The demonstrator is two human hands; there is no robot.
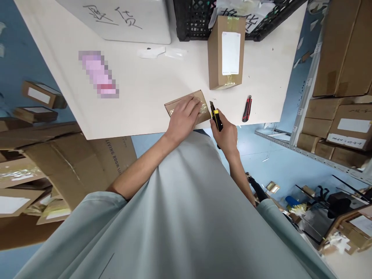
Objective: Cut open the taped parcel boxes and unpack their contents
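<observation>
Near the table's front edge lies a small flat cardboard box (205, 112), set at an angle, with shiny tape at its right side. Across its top rests my left hand (183, 116), fingers stretched out flat; it covers much of the box. Just to the right, my right hand (225, 133) is closed around a black and yellow utility knife (216, 117). The blade sticks out and points away from me, beside the box's right edge; I cannot tell whether it touches. Farther right on the table lies a red and black utility knife (247, 109).
On the white table (139, 100) stand a taped carton (216, 58) with a white label, a black plastic crate (194, 23) and a light grey bin (136, 23). A blurred pink item (99, 73) lies left. Large cartons (78, 162) stand at the left; shelved boxes (348, 124) at the right.
</observation>
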